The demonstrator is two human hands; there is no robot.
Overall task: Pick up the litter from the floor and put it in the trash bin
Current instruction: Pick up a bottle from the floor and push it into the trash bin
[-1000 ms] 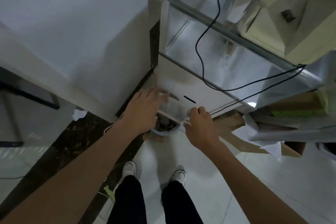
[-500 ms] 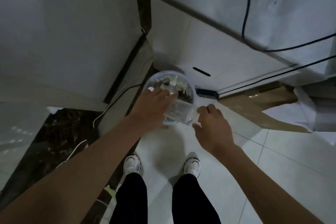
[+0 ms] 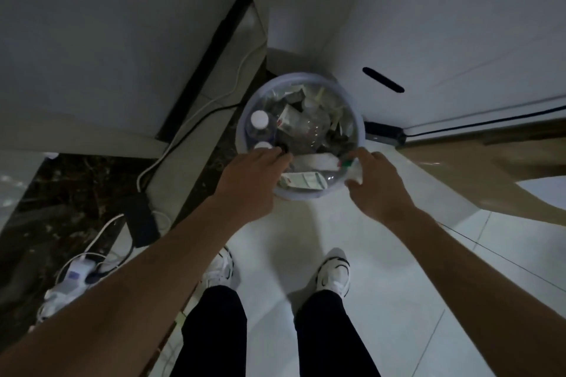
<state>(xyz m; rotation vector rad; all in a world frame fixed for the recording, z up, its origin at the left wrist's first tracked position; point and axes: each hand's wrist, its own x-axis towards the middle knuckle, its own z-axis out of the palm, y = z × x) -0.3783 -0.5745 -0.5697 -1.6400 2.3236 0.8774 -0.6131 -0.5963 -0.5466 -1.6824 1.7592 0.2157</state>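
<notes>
A round pale plastic trash bin [image 3: 361,131] stands on the white tiled floor [image 3: 382,254] in a corner, against a white cabinet [image 3: 444,40]. It is full of mixed litter [image 3: 306,128]: white-capped bottles, cartons and clear plastic. The left hand [image 3: 251,182] reaches over the near left rim with its fingers bent down into the bin; their tips are hidden, so what they grasp cannot be told. The right hand [image 3: 378,187] curls at the near right rim over a white scrap [image 3: 352,175]; whether it pinches the scrap is unclear.
</notes>
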